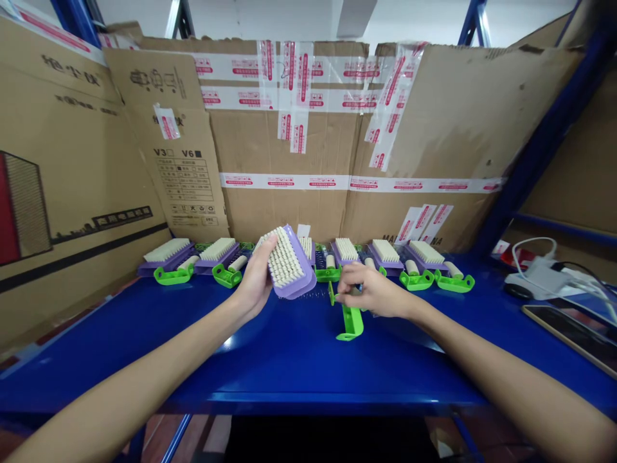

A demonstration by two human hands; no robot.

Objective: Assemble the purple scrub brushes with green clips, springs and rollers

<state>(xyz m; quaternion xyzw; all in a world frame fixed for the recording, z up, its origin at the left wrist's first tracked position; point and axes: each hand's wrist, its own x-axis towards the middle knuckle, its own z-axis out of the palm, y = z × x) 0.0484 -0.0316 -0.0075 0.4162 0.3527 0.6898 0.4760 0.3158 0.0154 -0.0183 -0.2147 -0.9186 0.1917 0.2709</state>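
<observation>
My left hand (255, 280) grips a purple brush (289, 263) with cream bristles, tilted up above the blue table (270, 360), bristles facing me. My right hand (373, 292) is closed around the top of a green plastic handle piece (351, 321) that rests on the table just right of the brush. Behind both hands runs a row of several purple brushes with green handles, from the left end (168, 257) to the right end (434, 263).
Taped cardboard boxes (337, 141) wall the back and left side. At the right lie a white charger with cables (540, 276) and a phone (569, 331). Blue shelf posts (540, 148) stand at the right.
</observation>
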